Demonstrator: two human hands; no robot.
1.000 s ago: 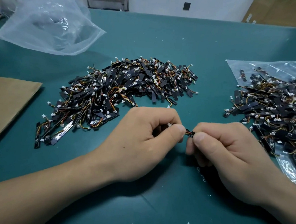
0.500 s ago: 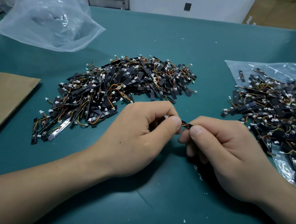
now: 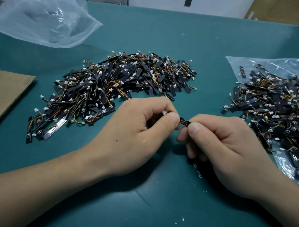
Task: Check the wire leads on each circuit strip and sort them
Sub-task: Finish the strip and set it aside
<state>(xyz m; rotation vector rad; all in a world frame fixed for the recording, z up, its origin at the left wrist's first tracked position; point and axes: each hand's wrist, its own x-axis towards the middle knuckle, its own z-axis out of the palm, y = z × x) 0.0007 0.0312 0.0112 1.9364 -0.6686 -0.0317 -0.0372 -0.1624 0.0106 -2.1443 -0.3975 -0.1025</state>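
Circuit strip (image 3: 185, 121) is pinched mid-table: left hand (image 3: 140, 130) grips the wire leads, right hand (image 3: 222, 146) grips the board. Big center pile (image 3: 120, 86), another on the right bag (image 3: 278, 108). I'd guess plenty left to check.

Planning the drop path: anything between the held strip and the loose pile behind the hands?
Nothing visible. The strip, pinched by the left hand and right hand, has only bare table between it and the pile.
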